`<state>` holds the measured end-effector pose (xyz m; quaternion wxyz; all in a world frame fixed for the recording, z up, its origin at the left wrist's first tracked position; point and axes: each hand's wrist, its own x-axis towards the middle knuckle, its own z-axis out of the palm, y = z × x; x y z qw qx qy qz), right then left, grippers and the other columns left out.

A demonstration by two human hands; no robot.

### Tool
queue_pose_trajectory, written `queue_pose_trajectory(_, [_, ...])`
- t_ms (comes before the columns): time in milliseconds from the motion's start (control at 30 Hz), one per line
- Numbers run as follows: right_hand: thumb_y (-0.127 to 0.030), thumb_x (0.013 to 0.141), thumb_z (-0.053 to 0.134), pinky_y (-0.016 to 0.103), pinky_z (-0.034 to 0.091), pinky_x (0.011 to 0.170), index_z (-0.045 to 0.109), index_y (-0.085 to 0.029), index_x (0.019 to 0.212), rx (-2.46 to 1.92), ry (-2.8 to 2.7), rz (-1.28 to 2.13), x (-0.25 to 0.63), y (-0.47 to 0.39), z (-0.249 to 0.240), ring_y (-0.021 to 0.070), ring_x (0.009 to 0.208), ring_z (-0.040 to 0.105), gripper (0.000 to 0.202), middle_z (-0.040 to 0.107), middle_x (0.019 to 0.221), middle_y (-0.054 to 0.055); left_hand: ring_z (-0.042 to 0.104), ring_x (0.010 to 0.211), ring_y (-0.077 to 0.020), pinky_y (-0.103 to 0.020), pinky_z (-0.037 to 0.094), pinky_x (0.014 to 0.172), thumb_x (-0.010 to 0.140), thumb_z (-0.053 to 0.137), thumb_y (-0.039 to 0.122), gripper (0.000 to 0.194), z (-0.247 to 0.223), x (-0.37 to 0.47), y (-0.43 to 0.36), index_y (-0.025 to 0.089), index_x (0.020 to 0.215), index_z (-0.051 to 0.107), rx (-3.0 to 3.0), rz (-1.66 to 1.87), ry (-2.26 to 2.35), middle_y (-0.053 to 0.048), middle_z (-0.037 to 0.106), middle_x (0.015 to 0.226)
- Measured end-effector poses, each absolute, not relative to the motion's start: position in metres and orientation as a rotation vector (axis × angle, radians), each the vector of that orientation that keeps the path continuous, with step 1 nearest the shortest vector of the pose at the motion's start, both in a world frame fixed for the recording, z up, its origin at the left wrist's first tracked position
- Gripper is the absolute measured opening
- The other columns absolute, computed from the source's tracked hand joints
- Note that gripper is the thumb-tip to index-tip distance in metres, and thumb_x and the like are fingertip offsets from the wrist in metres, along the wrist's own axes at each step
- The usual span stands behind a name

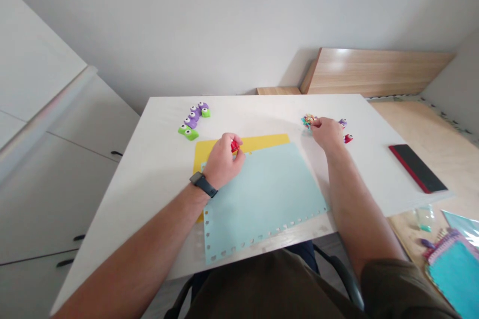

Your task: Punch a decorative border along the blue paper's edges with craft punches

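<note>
My left hand [224, 157], with a dark watch [203, 184] on its wrist, is closed around a small red craft punch [234, 146]. It is over the top edge of a light blue sheet of paper [262, 189], whose edges carry rows of small punched holes. Partly under that sheet lies a yellow sheet [267, 140]. At the right, my right hand [328, 132] has its fingertips pressed together at a little pile of coloured paper cutouts [307, 119]. Whatever is between those fingers is too small to make out.
Several purple and green craft punches [190, 122] stand at the back left. Beyond my right hand are a purple punch [343, 122] and a red one [348, 138]. A black and red flat case [417, 168] lies at the table's right edge. Cabinets [56, 159] line the left.
</note>
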<state>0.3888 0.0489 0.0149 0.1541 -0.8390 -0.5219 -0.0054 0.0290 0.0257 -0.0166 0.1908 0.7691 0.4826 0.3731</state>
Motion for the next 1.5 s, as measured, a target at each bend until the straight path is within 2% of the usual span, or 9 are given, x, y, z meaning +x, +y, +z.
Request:
queue_pose_trajectory(167, [-0.031,0.09,0.065,0.041,0.05,0.086,0.082,-0.019,0.096,-2.429,-1.421,-0.015,0.392,0.048,0.02,0.0312,0.093,0.071,0.021,0.081,0.098,0.016,0.071,0.091,-0.0207,-0.037,0.056,0.086,0.09,0.061,0.017,0.026,-0.014,0.03,0.025,0.023,0.113,0.052,2.145,1.064,1.34,-0.006,0.073,0.106])
queue_pose_trajectory(367, [-0.036,0.092,0.071,0.038,0.051,0.088,0.079,-0.019,0.115,-1.953,-1.815,0.159,0.356,0.035,0.028,0.0245,0.089,0.07,0.03,0.08,0.104,0.01,0.073,0.091,-0.0189,-0.034,0.056,0.085,0.098,0.06,0.026,0.018,-0.006,0.031,0.022,0.024,0.114,0.054,2.067,1.059,1.335,-0.006,0.076,0.105])
queue_pose_trajectory(533, [-0.038,0.086,0.083,0.042,0.048,0.103,0.079,-0.019,0.113,-1.491,-2.318,0.368,0.304,0.018,0.019,0.0285,0.11,0.066,0.032,0.077,0.115,0.013,0.073,0.084,-0.0159,-0.029,0.055,0.079,0.099,0.064,0.033,0.024,-0.001,0.029,0.021,0.025,0.121,0.058,2.014,1.061,1.314,-0.001,0.077,0.096])
queue_pose_trajectory(633, [-0.039,0.088,0.082,0.045,0.046,0.106,0.08,-0.021,0.112,-1.505,-2.369,0.364,0.291,0.015,0.013,0.0292,0.111,0.064,0.031,0.074,0.117,0.013,0.069,0.078,-0.0148,-0.028,0.054,0.075,0.099,0.064,0.037,0.025,0.003,0.029,0.021,0.023,0.121,0.061,1.93,1.061,1.284,0.0,0.074,0.09])
queue_pose_trajectory(800, [-0.035,0.092,0.075,0.046,0.044,0.104,0.078,-0.02,0.104,-1.531,-2.372,0.356,0.292,0.018,0.009,0.0295,0.108,0.062,0.019,0.074,0.108,0.012,0.065,0.078,-0.0142,-0.027,0.053,0.071,0.097,0.068,0.044,0.038,0.006,0.029,0.022,0.021,0.125,0.059,1.669,1.066,1.178,-0.004,0.072,0.1])
queue_pose_trajectory(967, [-0.028,0.097,0.066,0.045,0.042,0.102,0.074,-0.021,0.096,-1.477,-2.349,0.368,0.286,0.018,0.008,0.0282,0.105,0.062,0.01,0.075,0.105,0.01,0.067,0.092,-0.0159,-0.032,0.055,0.088,0.104,0.054,0.04,0.032,0.012,0.024,0.025,0.019,0.127,0.06,1.564,1.103,1.1,-0.008,0.073,0.116])
queue_pose_trajectory(1067, [-0.026,0.099,0.064,0.044,0.043,0.1,0.072,-0.022,0.096,-1.424,-2.333,0.4,0.281,0.016,0.009,0.0263,0.101,0.063,0.009,0.076,0.102,0.007,0.069,0.099,-0.0172,-0.035,0.054,0.097,0.106,0.05,0.043,0.038,0.015,0.019,0.028,0.018,0.133,0.06,1.605,1.078,1.087,-0.01,0.073,0.122])
queue_pose_trajectory(1267, [-0.023,0.099,0.065,0.041,0.043,0.096,0.071,-0.022,0.097,-1.393,-2.303,0.42,0.274,0.013,0.008,0.0252,0.098,0.063,0.007,0.078,0.101,0.005,0.073,0.108,-0.0205,-0.036,0.058,0.098,0.099,0.067,0.048,0.053,0.015,0.009,0.035,0.016,0.14,0.057,1.643,1.026,1.046,-0.013,0.074,0.123])
queue_pose_trajectory(1500, [-0.021,0.099,0.063,0.04,0.042,0.095,0.071,-0.021,0.096,-1.332,-2.303,0.408,0.268,0.009,0.012,0.0243,0.098,0.063,0.008,0.078,0.1,0.006,0.075,0.102,-0.0204,-0.035,0.06,0.097,0.093,0.074,0.045,0.039,0.019,0.011,0.032,0.021,0.124,0.072,1.875,0.909,1.174,-0.006,0.08,0.115])
